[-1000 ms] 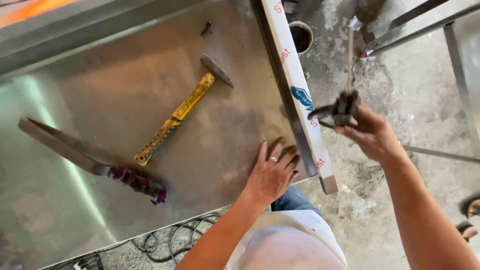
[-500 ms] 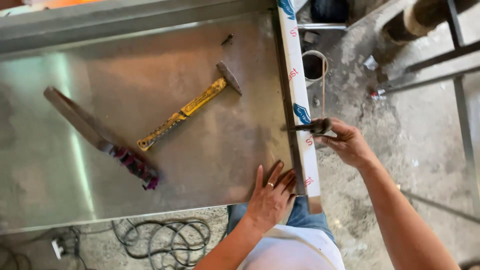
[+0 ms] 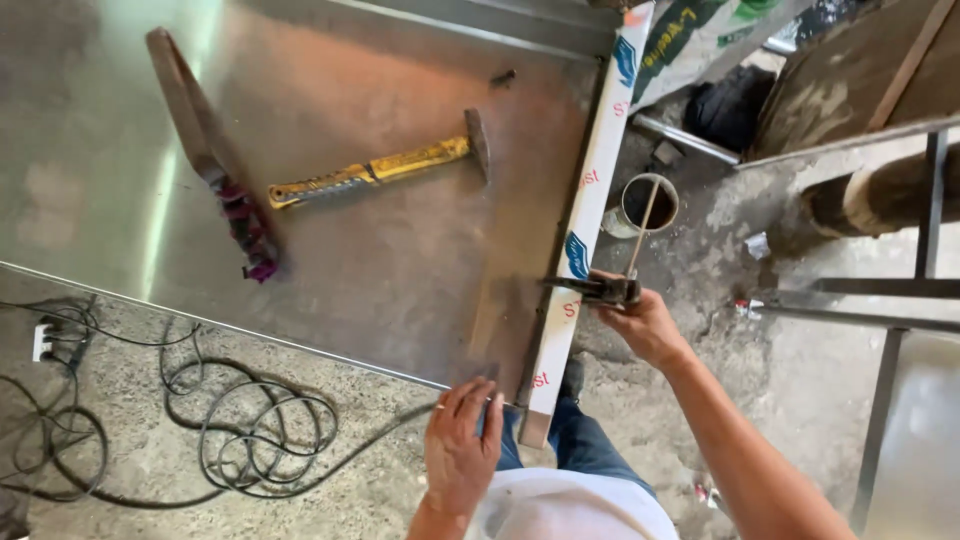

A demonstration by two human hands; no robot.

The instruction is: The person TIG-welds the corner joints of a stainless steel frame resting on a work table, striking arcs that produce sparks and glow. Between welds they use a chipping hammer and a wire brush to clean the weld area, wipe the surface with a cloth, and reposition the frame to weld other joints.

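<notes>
head | right hand (image 3: 645, 325) clamped on dark clamp tool (image 3: 590, 290), long axis pointing left across white-wrapped strip (image 3: 585, 215)

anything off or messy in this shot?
Nothing damaged or spilled. Two untidy spots: a black cable lies in loose tangled coils on the floor beside the metal sheet, and the hammer and a flat bar lie loose on it. Right hand holds a clamp tool at the sheet's wrapped edge; left hand rests at the corner.
</notes>
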